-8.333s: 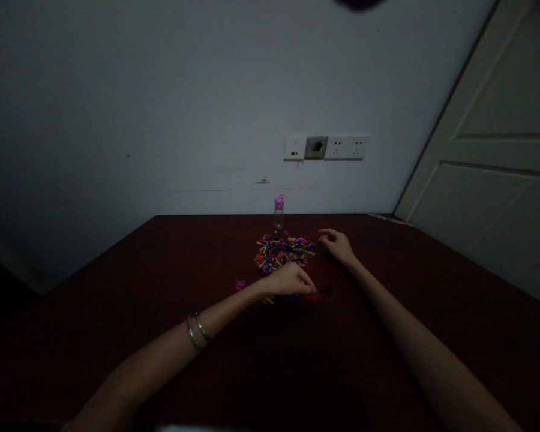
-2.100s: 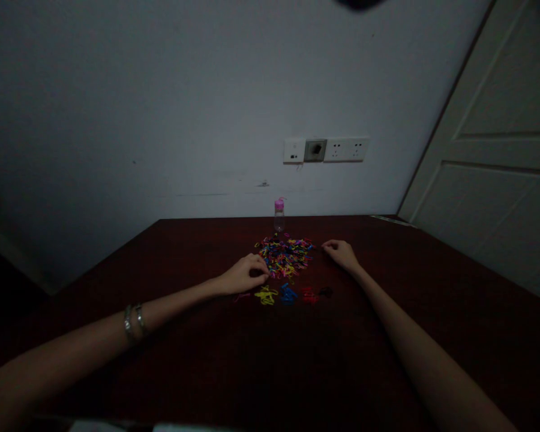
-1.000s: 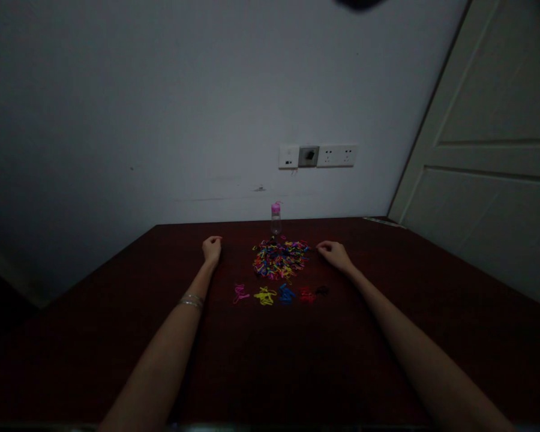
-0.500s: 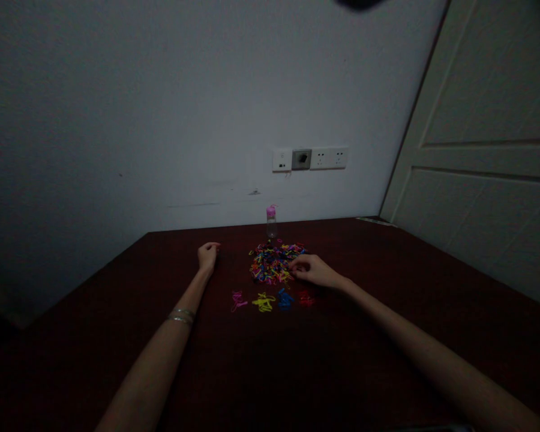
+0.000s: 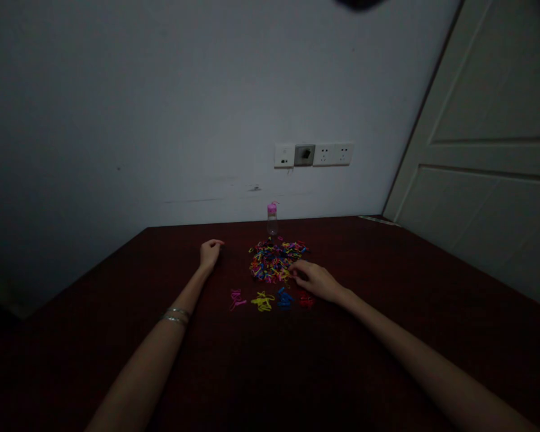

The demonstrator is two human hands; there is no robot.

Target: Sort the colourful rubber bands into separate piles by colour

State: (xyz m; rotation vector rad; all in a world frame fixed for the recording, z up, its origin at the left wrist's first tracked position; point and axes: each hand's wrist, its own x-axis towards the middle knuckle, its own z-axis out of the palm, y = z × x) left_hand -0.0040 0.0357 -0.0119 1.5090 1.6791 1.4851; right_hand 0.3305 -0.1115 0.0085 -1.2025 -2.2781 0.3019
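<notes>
A mixed heap of small coloured rubber bands lies on the dark table. My right hand is at the heap's right edge, thumb and fingertips bent together in a pinch; anything between them is too small to tell. In front of the heap are separate little groups: pink bands, yellow bands, blue bands and red bands, the red ones just below my right hand. My left hand rests left of the heap, apart from it, with fingers curled in and nothing visible in them.
Behind the heap stands a clear bottle with a pink cap, near the wall. Sockets and switches are set in the wall above. A pale panelled door borders the dark red table on the right.
My right hand has shifted slightly down, toward the red bands, with its fingertips still at the heap's edge. My left hand stays at the left; the view has tilted a little.
</notes>
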